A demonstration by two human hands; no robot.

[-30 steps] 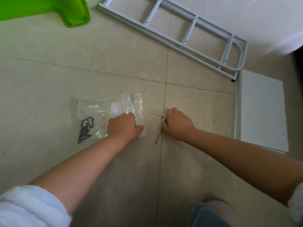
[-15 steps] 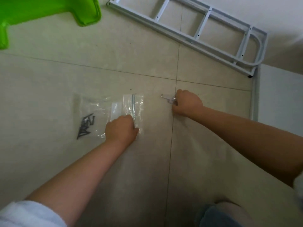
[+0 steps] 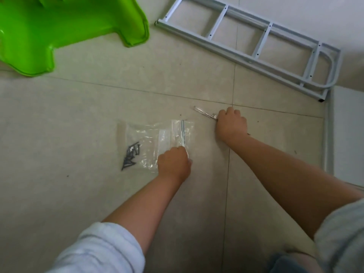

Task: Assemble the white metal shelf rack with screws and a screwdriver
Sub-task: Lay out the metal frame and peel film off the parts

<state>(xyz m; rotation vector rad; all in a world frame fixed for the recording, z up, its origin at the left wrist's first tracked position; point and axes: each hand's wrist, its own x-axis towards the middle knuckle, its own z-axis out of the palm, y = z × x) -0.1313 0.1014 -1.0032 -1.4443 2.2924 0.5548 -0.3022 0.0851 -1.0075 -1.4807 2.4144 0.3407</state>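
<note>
Right fingers: the right hand point(image 3: 231, 125) lay knuckles-up on the floor point(image 3: 88, 194), its fingers curled round one end of a small metal tool point(image 3: 204, 112), apparently the driver; the free end pointed toward 10 o'clock
Left fingers: the left hand point(image 3: 174, 164) pinched the lower edge of the clear bag point(image 3: 155, 142) near its zip strip, fingers folded under; the exact hold was hidden
Screws: dark screws point(image 3: 131, 155) lay bunched in the bag's far corner, at 9 o'clock from the left hand, well apart from the zip end
Rack parts: the white ladder frame point(image 3: 254, 44) lay flat at 1 o'clock of the right hand; a white panel point(image 3: 346, 134) lay at 3 o'clock, its rail just beside the frame's foot
Other: a green plastic stool point(image 3: 59, 32) stood at 11 o'clock
Step in hand, as judged: gathering tool and hardware
Doing it well: lift the bag by the zip end kept uppermost so nothing spills, set the tool beside the frame, then open the bag low over the floor
</note>
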